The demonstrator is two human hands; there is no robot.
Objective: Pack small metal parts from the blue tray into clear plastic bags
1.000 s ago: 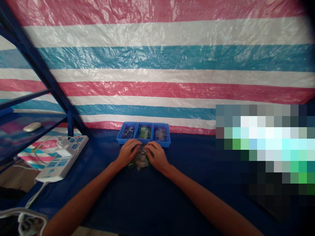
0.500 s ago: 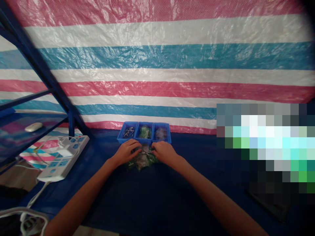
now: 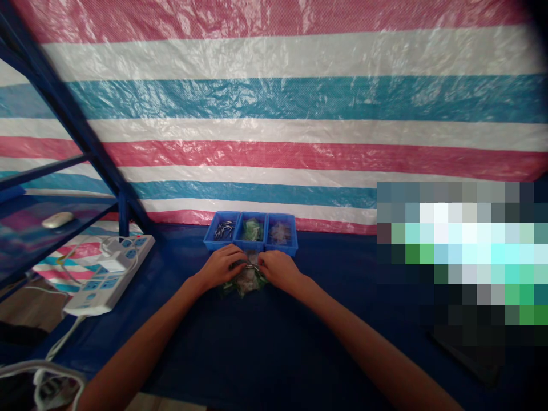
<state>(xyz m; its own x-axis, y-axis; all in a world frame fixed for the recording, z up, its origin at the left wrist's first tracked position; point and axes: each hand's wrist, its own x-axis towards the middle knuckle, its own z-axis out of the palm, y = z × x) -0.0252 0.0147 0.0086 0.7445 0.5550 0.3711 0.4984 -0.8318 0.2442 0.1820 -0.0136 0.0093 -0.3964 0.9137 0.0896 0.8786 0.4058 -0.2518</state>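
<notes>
Blue tray (image 3: 285, 250), 3 compartments stocked, and 1 mixed heap (image 3: 245, 282) outside it!
Head view: metal pins (image 3: 223, 230) sit in the left compartment, green bags (image 3: 252, 230) in the middle, clear bags (image 3: 280, 233) on the right; that much is separated. Unsorted, the heap lies on the table (image 3: 240, 348), just in front. Left hand (image 3: 219, 267) curls over its left side, right hand (image 3: 280, 269) its right; whether either pinches anything, I cannot tell.

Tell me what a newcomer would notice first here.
The glossy striped sheet, red, white and blue, fills the upper picture. Below centre, the left hand and right hand are at a crinkled plastic heap in front of a blue three-section tray. Pixelated blocks hide part of the right side.
</notes>
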